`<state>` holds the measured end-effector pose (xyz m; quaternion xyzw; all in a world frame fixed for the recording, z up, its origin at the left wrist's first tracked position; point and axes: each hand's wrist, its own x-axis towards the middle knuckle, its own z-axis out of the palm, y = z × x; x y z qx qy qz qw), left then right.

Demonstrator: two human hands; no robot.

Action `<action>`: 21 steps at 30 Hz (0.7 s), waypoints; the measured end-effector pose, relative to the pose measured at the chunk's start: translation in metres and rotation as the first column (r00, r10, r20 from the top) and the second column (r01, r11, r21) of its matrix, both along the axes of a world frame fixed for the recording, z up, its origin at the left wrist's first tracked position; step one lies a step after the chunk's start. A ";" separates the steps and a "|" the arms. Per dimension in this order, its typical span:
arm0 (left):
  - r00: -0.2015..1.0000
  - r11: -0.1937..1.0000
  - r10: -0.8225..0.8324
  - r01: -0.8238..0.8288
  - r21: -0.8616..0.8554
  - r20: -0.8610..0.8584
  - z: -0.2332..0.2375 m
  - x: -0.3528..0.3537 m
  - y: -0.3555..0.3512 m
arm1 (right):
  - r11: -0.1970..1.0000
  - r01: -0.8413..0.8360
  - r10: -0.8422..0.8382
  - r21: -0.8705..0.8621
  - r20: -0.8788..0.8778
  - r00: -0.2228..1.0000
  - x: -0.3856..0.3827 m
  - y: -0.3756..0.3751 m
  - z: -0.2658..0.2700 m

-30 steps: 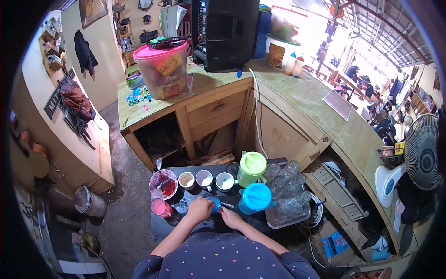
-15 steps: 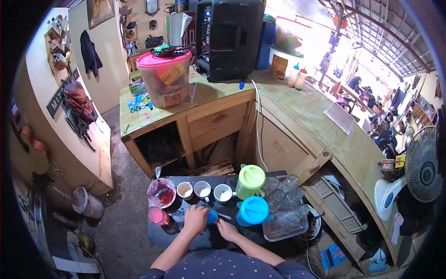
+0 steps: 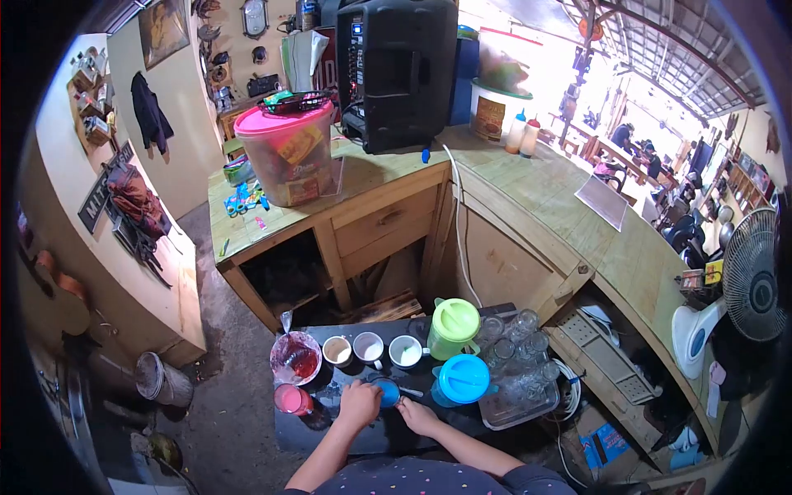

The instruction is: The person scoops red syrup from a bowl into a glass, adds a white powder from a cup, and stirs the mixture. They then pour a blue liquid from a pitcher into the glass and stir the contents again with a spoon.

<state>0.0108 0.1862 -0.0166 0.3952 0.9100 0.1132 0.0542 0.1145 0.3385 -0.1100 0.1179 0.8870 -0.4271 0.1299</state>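
Observation:
A small cup with blue contents (image 3: 386,391) stands on the dark low table (image 3: 330,437). My right hand (image 3: 419,416) has its fingers closed at the cup's right side, seemingly on its handle. Against the left side of the cup, my left hand (image 3: 360,404) is curled; what its fingers hold is hidden. A spoon (image 3: 411,392) lies just right of the cup. Farther left is a glass of pink drink (image 3: 293,400). Behind the hands are a bowl with red contents (image 3: 295,359) and three mugs, a brownish one (image 3: 337,351) and two white ones (image 3: 368,348) (image 3: 405,351).
A green-lidded pitcher (image 3: 454,327) and a blue-lidded pitcher (image 3: 462,379) stand to the right. Beyond them, several upturned glasses fill a clear tray (image 3: 520,408). A wooden counter (image 3: 528,198) with a pink-lidded tub (image 3: 289,157) and black speaker (image 3: 396,74) curves around the table.
The view has shifted, so the table appears lower and farther right. My left hand sits slightly nearer me relative to the cup, showing more of the blue. The right hand stays at the cup.

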 end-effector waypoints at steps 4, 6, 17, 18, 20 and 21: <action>0.997 0.971 -0.018 -0.002 0.239 0.081 -0.003 -0.005 0.000 | 1.000 0.019 -0.019 0.011 -0.048 0.999 0.002 -0.004 -0.002; 0.999 0.971 0.027 -0.031 0.235 0.019 0.011 -0.002 -0.001 | 0.999 0.048 -0.048 -0.004 -0.028 0.998 0.005 -0.007 -0.002; 0.993 0.991 -0.099 0.104 0.089 -0.061 0.007 -0.004 -0.009 | 0.987 0.157 -0.156 0.023 -0.050 0.987 0.010 -0.024 -0.015; 0.993 0.994 -0.101 0.104 0.044 -0.067 0.001 -0.002 -0.008 | 0.987 0.159 -0.157 0.022 -0.063 0.985 0.010 -0.024 -0.015; 0.993 0.993 -0.116 0.117 0.013 -0.035 -0.008 -0.003 -0.005 | 0.982 0.187 -0.184 0.022 -0.090 0.979 0.011 -0.025 -0.016; 0.992 0.991 -0.130 0.130 0.026 0.003 -0.005 -0.003 -0.003 | 0.979 0.200 -0.197 0.020 -0.100 0.975 0.013 -0.026 -0.021</action>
